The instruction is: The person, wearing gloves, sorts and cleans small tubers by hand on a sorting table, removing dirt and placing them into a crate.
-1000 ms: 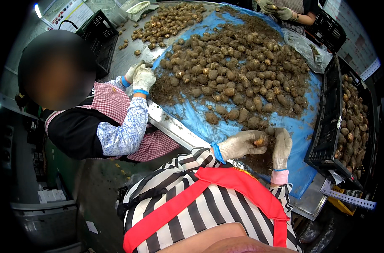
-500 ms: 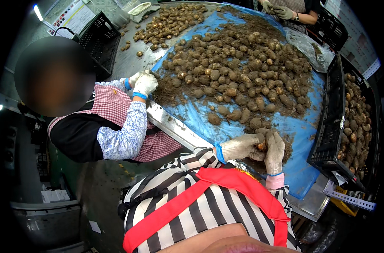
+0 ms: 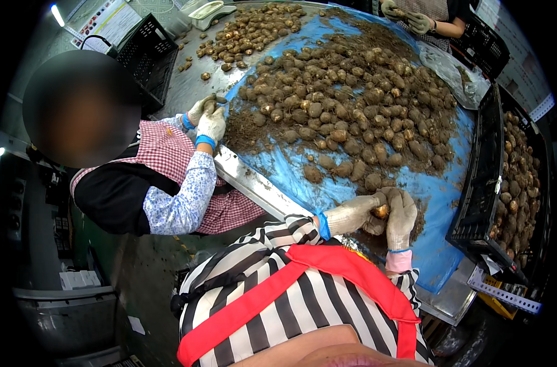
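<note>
Blue sheeting (image 3: pixel 441 199) bearing heaped brown tubers (image 3: pixel 346 113) fills upper centre; a black crate (image 3: pixel 476 183) stands at right. Right of centre, gloved left hand (image 3: pixel 352 214) and right hand (image 3: pixel 402 221) pinch a rounded tuber (image 3: pixel 382 211), orange-patched.

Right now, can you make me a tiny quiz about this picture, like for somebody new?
1. True or false: the big pile of taro-like tubers lies on a green sheet.
2. Which pattern is on the apron at the picture's left: A) dotted, B) checked, C) plain?
3. What shows between the camera wearer's gloved left hand and gloved right hand?

Key:
1. False; the plastic sheet is blue.
2. B.
3. A tuber with a pale patch.
</note>
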The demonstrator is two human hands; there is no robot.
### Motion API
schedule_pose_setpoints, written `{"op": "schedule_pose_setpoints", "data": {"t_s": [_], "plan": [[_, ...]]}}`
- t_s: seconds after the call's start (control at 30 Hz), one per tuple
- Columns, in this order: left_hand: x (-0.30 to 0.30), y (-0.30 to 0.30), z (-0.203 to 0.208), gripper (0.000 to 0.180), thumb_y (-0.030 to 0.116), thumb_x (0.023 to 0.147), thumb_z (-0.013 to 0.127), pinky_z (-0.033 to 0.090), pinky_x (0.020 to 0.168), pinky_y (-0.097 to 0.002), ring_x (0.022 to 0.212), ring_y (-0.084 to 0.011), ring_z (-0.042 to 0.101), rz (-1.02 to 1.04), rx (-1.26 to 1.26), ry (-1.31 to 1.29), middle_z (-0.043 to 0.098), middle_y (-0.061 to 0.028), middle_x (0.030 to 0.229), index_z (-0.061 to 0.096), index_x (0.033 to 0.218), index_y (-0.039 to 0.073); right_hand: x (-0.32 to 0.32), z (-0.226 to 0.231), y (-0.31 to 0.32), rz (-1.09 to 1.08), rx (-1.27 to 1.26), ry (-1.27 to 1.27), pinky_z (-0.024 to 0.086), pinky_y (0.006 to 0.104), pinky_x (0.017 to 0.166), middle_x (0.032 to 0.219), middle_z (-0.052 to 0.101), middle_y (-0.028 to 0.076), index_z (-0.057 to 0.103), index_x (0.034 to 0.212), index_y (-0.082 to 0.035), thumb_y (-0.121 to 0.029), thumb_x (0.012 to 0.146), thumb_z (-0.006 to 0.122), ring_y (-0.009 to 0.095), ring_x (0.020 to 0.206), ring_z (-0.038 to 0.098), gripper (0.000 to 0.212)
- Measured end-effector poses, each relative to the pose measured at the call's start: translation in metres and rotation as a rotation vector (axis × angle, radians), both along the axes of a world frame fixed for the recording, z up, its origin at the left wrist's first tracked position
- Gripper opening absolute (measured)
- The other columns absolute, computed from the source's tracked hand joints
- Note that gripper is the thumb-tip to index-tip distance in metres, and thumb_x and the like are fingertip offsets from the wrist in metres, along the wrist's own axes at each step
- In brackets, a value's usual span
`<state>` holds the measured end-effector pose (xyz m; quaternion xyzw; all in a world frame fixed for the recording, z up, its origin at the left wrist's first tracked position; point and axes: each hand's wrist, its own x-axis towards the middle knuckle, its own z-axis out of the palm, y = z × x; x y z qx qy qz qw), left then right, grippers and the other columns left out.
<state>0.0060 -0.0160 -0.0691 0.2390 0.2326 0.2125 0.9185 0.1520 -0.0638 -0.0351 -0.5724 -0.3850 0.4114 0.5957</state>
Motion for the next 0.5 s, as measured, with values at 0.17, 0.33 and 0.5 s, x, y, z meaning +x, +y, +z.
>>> {"op": "schedule_pose_setpoints", "data": {"t_s": [0.17,0.33,0.5], "plan": [[0.009,0.001,-0.011,0.029,0.027,0.107,0.046,0.052,0.084,-0.0335,0.09,-0.0148,0.058,0.03,-0.056,0.102,0.063,-0.0054,0.111,0.058,0.121,0.004,0.006,0.006,0.002,0.056,-0.057,-0.004,0.051,0.0295,0.084,0.102,0.072,0.008,0.068,0.109,0.005,-0.014,0.105,0.05,0.013,0.09,0.063,0.026],[0.008,0.0,0.031,0.03,0.026,0.107,0.045,0.052,0.088,-0.0326,0.094,-0.0167,0.059,0.093,0.003,0.188,0.063,-0.0064,0.113,0.057,0.124,0.005,-0.004,0.013,-0.001,0.022,0.023,0.242,0.053,0.0319,0.091,0.109,0.072,0.011,0.067,0.115,0.005,-0.019,0.107,0.052,0.017,0.097,0.065,0.03],[0.015,-0.001,0.022,0.034,0.03,0.108,0.044,0.053,0.093,-0.0318,0.1,-0.0179,0.061,0.115,-0.174,-0.006,0.062,-0.0079,0.119,0.056,0.129,0.007,0.005,0.007,-0.003,0.063,0.011,0.389,0.054,0.0328,0.09,0.113,0.071,0.011,0.065,0.12,0.005,-0.024,0.107,0.054,0.018,0.099,0.066,0.034]]}}
